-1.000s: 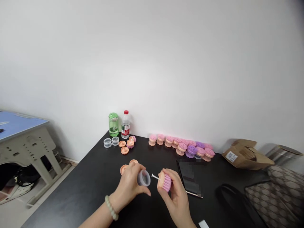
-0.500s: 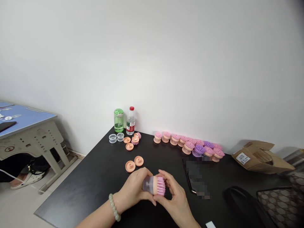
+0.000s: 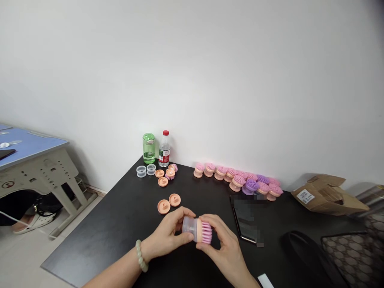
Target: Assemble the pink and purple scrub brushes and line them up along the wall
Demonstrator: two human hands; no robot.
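Note:
My left hand (image 3: 169,235) has its fingers and thumb around a clear plastic ring (image 3: 189,229). With my right hand (image 3: 220,244) I grip a pink-bristled scalp brush head (image 3: 205,232) by its peach rim. The ring and the brush head meet end to end, lying sideways above the black table. Just beyond my hands are two round peach caps, one peach cap (image 3: 163,207) beside another peach cap (image 3: 175,200), both with a raised stub in the middle.
Two clear rings (image 3: 141,171), more peach caps (image 3: 163,182) and bristle pieces (image 3: 170,173) lie back left, before a green bottle (image 3: 149,149) and a water bottle (image 3: 164,149). Finished-looking brushes (image 3: 238,182) line the wall. A phone (image 3: 246,220), paper bag (image 3: 325,196) and patterned bag (image 3: 345,256) sit right.
My left fingers have loosened and shifted, showing more of the clear ring. Both hands and the piece have moved slightly right in view.

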